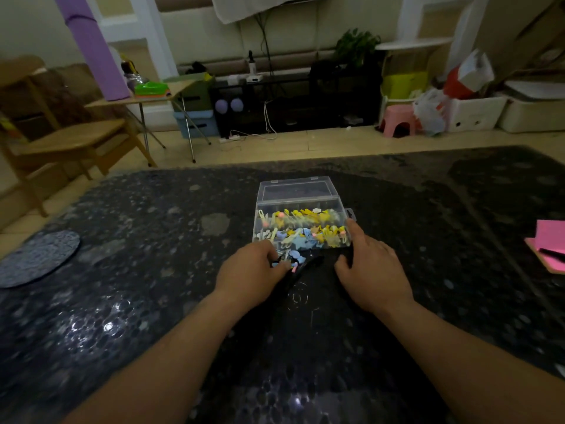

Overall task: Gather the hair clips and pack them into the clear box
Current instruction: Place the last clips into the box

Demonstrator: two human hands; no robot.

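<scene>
Left hand (249, 269) grasping blue hair clips (290, 259), clear box (301, 223) at its 1 o'clock; right hand (371, 267) released, flat on counter (137, 270). Clip count unclear.

From my feed I see a dark speckled tabletop (122, 301) with a round mat (36, 258) at nine o'clock and pink notepads (550, 246) at three, while beyond it stand a wooden chair (70, 139) at ten, a pink stool (399, 119) at one, and a purple roll (94, 50) at eleven.
</scene>
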